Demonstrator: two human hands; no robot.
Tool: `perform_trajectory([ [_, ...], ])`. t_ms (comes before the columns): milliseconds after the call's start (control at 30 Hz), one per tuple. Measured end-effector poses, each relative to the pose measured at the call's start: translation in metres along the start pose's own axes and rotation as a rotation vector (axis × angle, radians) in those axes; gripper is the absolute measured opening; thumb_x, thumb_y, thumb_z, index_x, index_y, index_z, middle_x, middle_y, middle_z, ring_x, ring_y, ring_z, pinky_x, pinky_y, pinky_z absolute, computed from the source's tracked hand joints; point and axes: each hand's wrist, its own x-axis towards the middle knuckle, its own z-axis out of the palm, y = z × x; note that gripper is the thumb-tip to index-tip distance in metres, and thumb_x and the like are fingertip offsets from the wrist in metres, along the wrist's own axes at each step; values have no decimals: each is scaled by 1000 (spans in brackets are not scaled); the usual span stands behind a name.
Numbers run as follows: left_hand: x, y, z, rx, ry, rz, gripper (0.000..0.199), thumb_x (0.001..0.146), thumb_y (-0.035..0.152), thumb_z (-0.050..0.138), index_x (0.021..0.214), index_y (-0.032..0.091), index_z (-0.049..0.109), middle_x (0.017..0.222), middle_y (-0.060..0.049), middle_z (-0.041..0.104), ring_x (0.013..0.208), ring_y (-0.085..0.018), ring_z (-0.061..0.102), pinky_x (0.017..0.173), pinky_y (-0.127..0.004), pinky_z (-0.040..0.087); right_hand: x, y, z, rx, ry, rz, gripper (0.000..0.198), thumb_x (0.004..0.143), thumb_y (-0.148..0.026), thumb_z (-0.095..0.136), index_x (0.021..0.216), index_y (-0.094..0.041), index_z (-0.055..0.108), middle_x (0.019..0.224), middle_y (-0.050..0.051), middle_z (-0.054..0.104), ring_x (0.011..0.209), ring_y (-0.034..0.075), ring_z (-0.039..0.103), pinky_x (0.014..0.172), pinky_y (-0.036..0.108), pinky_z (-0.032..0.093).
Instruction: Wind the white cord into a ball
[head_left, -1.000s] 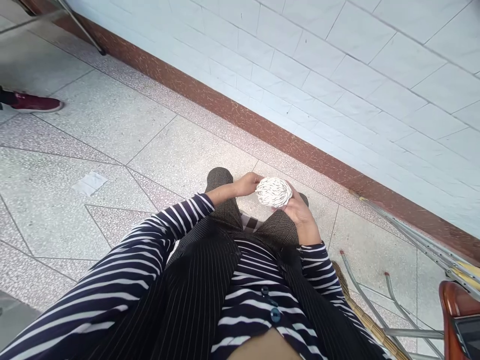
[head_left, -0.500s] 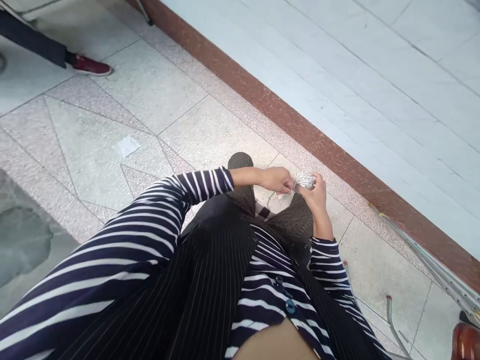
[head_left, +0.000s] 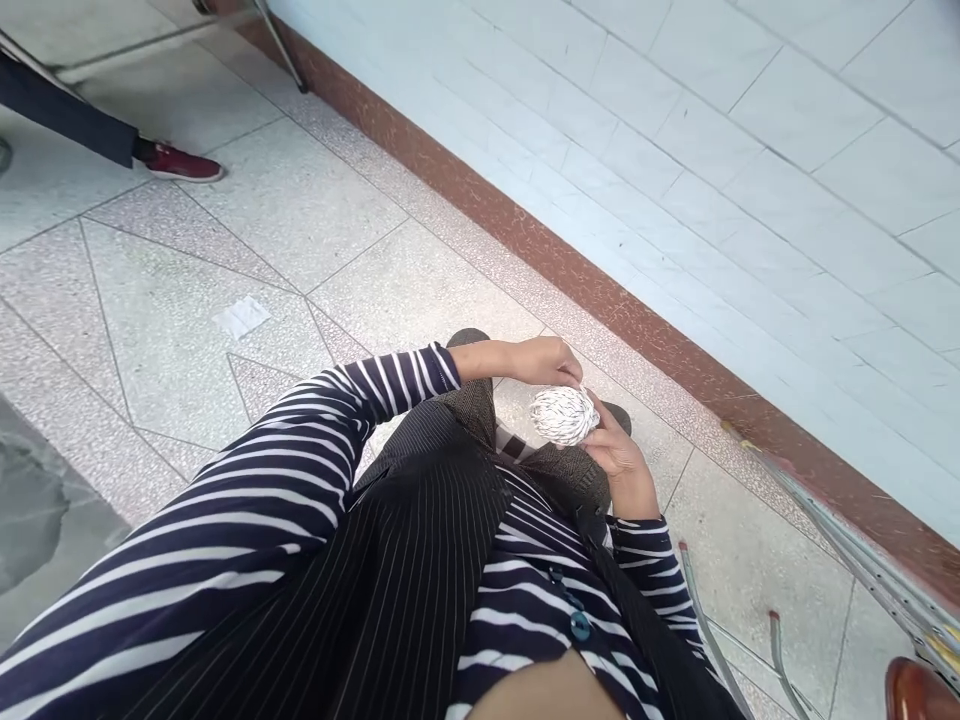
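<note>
The person's right grip (head_left: 619, 458) is holding a ball of white cord (head_left: 562, 416) by its right end, pinching it between thumb and fingers, probably so that most of the windings are staying exposed and within reach. The ball is sitting in front of the lap, between the two knees, where both arms are meeting comfortably and, it seems, where the thighs are offering support; whether it is touching the right thigh I cannot tell. The left grip (head_left: 546, 360) is hovering just above the ball, its fingers curling and pressing together, perhaps for handling a strand, though the pictures are not showing clearly whether any cord is between them. A white scrap (head_left: 241, 317) is lying on the floor (head_left: 360, 265), well apart from the hands and seemingly playing no part.
</note>
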Motion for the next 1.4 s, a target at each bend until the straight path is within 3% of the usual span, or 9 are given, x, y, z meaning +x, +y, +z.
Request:
perform_trajectory([
  [233, 1, 5, 6, -34, 67, -47, 21, 91, 26, 60, 80, 17, 76, 75, -2, 74, 65, -11, 62, 63, -21, 38, -18, 1, 23, 55, 67, -124, 64, 62, -19, 76, 123, -31, 63, 127, 4, 68, 115, 29, 64, 83, 43, 62],
  [400, -14, 4, 20, -136, 86, -140, 28, 93, 27, 56, 77, 14, 74, 71, -3, 71, 62, -11, 58, 61, -21, 38, -33, -24, 31, 34, 44, -269, 65, 60, -24, 76, 123, -27, 61, 121, 8, 69, 97, 29, 67, 62, 38, 60],
  [567, -26, 17, 51, -102, 0, -255, 33, 92, 27, 55, 64, 13, 66, 58, 1, 60, 52, -8, 46, 56, -21, 32, -19, -50, 21, -171, 383, -442, 48, 75, -39, 64, 120, -24, 56, 105, 7, 70, 73, 19, 64, 51, 27, 46],
  [667, -28, 25, 59, -30, 3, -224, 30, 88, 21, 54, 61, 13, 63, 54, 3, 55, 50, -7, 41, 55, -22, 28, -5, -35, 10, -516, 604, -437, 55, 68, -36, 69, 120, -24, 54, 108, 6, 67, 83, 19, 62, 65, 30, 50],
  [733, -30, 24, 56, 48, 25, -224, 26, 84, 18, 56, 60, 14, 62, 51, 4, 52, 49, -7, 37, 54, -24, 26, 2, -14, 4, -715, 637, -379, 60, 62, -32, 73, 119, -23, 53, 111, 6, 65, 91, 21, 61, 77, 33, 51],
  [867, -30, 15, 40, 118, -61, -233, 16, 78, 21, 65, 64, 20, 71, 51, 5, 56, 48, -9, 40, 54, -26, 24, 8, 23, -1, -786, 434, -241, 62, 59, -28, 72, 118, -23, 54, 107, 3, 64, 94, 22, 59, 87, 35, 47],
  [1100, -13, 16, 1, -17, -208, -143, 20, 78, 35, 75, 64, 20, 75, 53, 2, 60, 50, -9, 43, 54, -25, 27, 4, 17, 8, -320, -47, -80, 56, 62, -28, 69, 117, -25, 63, 111, 2, 70, 110, 26, 61, 96, 36, 46],
  [1233, -13, 17, -10, -396, -208, -174, 29, 83, 42, 72, 74, 15, 77, 60, 0, 64, 59, -10, 54, 60, -21, 38, -1, 12, 9, -57, -96, -59, 62, 54, -30, 74, 115, -27, 67, 116, 4, 72, 121, 31, 59, 100, 43, 48],
  [1400, -19, 5, -3, -619, -39, -277, 30, 81, 40, 76, 85, 11, 78, 76, -4, 72, 71, -13, 63, 70, -22, 46, -5, 7, 13, 85, 12, -106, 69, 51, -41, 79, 118, -28, 66, 118, 9, 72, 124, 36, 59, 95, 51, 55],
])
